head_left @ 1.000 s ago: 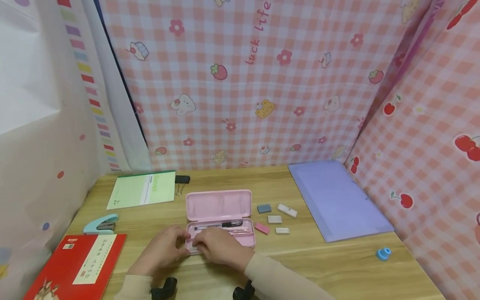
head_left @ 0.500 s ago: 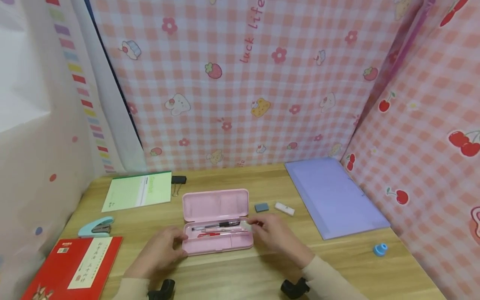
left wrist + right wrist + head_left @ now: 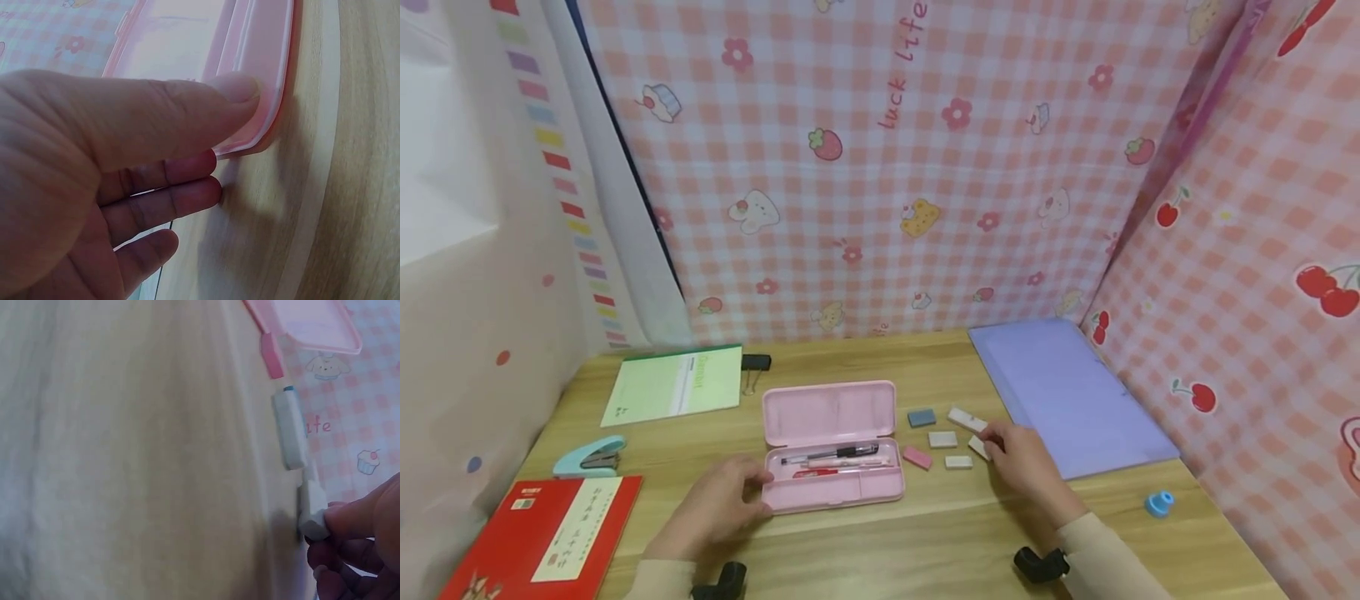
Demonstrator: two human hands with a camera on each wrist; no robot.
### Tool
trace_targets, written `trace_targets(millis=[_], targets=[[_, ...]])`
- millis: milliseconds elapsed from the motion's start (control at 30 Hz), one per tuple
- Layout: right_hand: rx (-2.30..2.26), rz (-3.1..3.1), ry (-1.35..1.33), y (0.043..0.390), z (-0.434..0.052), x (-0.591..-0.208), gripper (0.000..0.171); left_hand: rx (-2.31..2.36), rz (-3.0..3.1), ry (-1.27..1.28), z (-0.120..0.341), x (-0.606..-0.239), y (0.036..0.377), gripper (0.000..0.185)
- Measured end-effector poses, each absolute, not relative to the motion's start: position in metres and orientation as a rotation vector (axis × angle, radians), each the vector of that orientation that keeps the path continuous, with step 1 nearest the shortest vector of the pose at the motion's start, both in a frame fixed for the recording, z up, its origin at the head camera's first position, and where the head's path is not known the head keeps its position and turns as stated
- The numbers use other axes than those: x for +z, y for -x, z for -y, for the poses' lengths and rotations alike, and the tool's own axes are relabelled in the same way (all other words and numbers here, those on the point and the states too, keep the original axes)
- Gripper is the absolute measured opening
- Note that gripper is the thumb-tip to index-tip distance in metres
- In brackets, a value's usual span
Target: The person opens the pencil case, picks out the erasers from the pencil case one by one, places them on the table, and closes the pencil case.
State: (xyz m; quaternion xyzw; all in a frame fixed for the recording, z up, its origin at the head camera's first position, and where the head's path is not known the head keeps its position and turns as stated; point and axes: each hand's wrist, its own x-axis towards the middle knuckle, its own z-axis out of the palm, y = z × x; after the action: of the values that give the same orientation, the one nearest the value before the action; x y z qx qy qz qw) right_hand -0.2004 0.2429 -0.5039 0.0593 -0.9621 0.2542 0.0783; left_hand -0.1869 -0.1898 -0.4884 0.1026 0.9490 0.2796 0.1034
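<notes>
A pink pencil case point(image 3: 829, 502) lies with its lid raised, a black pen point(image 3: 850, 452) and a red pen point(image 3: 815, 473) in its rear compartment. At its left end is my left hand point(image 3: 724, 506), thumb and fingertips right at the rim, fingers relaxed. In the left wrist view the thumb overlaps the case's corner. My right hand point(image 3: 1026, 462) pinches a small white eraser point(image 3: 312, 512) between thumb and fingers, at the right of the eraser group. A long white eraser point(image 3: 966, 419) lies just behind it.
Between the case and my right hand lie a pink eraser point(image 3: 917, 457), a grey-blue eraser point(image 3: 921, 417) and two small white ones. Farther right are a purple folder point(image 3: 1067, 400) and a blue cap-like piece point(image 3: 1159, 503). Leftward sit a stapler point(image 3: 590, 457), red book point(image 3: 542, 533), green notepad point(image 3: 673, 383) and binder clip point(image 3: 756, 362).
My right hand has gone from inside the pencil case rightward, carrying the white eraser to the other erasers. The red pen now shows. My left hand stays at the case's left end.
</notes>
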Motion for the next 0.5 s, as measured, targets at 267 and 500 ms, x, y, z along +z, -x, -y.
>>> trace_targets(millis=[267,500], targets=[[0.741,2.848,-0.184,0.1998,-0.2405,-0.5119,0.009,0.801,-2.805,-0.295,0.1895,-0.4861,0.1863,0.033],[0.755,2.845,-0.185,0.1986,-0.2403,-0.5135,0.01,0.821,-2.784,-0.283,0.1895,-0.4876,0.1866,0.035]])
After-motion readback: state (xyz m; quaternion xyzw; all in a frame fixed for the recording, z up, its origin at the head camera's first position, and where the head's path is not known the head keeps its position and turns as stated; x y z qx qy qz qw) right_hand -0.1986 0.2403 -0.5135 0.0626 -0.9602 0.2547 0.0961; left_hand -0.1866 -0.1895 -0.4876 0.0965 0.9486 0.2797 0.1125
